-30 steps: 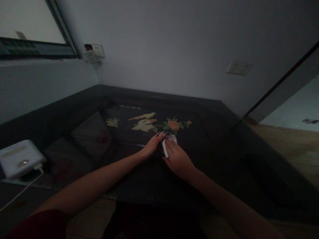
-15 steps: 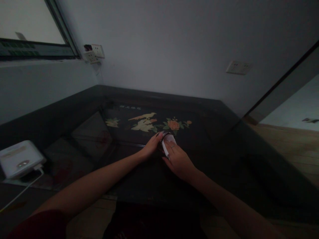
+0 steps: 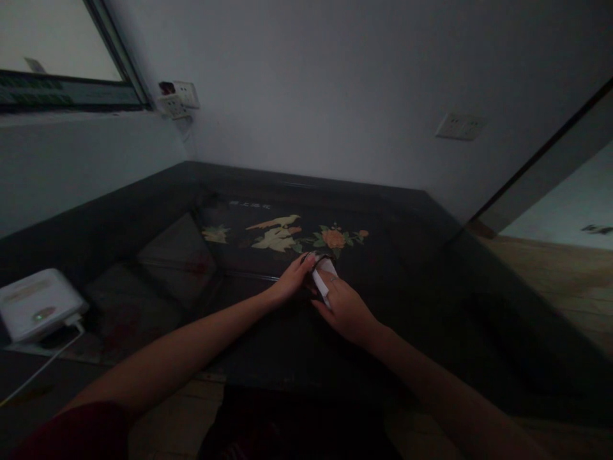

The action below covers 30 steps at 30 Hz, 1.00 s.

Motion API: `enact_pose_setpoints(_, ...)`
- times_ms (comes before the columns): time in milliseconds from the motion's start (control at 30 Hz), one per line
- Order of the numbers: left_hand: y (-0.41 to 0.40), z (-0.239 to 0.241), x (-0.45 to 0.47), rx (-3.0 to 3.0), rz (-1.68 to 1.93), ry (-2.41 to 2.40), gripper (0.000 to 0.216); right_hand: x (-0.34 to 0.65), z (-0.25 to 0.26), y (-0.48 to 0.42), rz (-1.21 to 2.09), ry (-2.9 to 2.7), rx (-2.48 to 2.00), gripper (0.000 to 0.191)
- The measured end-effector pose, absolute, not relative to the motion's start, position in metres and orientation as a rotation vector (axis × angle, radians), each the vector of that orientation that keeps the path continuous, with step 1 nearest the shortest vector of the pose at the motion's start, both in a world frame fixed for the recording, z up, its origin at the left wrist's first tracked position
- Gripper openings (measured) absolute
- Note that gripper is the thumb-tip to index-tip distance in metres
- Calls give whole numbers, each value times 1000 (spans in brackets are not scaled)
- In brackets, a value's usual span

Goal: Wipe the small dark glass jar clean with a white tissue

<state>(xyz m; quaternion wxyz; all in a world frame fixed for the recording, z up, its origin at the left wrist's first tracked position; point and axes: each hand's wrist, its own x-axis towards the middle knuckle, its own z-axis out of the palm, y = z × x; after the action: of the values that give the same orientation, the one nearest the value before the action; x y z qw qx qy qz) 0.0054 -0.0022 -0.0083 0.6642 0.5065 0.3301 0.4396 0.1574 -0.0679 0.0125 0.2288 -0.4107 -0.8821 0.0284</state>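
Near the middle of the dark table (image 3: 407,358), my left hand (image 3: 293,280) is closed around the side of a small object with a dark curved rim (image 3: 327,257). The dim light and my fingers hide most of it, so its kind is unclear. My right hand (image 3: 348,313) presses a folded white tissue (image 3: 322,285) against that object, fingers bent over the paper. A ring shows on one right finger. Both hands sit close together, just in front of the printed flower picture (image 3: 333,239).
On the left stands a white box-shaped device (image 3: 41,303) with a lit green spot and a white cable (image 3: 43,367). Wall sockets (image 3: 460,126) sit on the grey wall behind, with more sockets (image 3: 186,94) in the corner by the window (image 3: 67,92).
The tissue's lower end has shifted slightly down and to the right under my right hand. Both hands keep nearly the same place and hold.
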Motion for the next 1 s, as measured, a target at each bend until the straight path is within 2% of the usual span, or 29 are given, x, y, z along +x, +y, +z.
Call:
enact_pose_setpoints(567,-6,-1,3,1322,942,786,47,159,17,-69,29,-2476,-1237,45)
enact_pose_setpoints(700,-6,-2,2,1291,932,771,48,160,20,-70,168,-2449,-1205,42)
enact_pose_setpoints(833,-3,-7,4,1202,988,753,49,159,18,-70,326,-2342,-1133,57)
enact_pose_setpoints(900,-1,-9,5,1153,1000,742,49,157,16,-70,264,-2364,-1139,65)
enact_pose_setpoints(1000,0,-12,5,1103,995,730,50,155,15,-70,116,-2409,-1162,62)
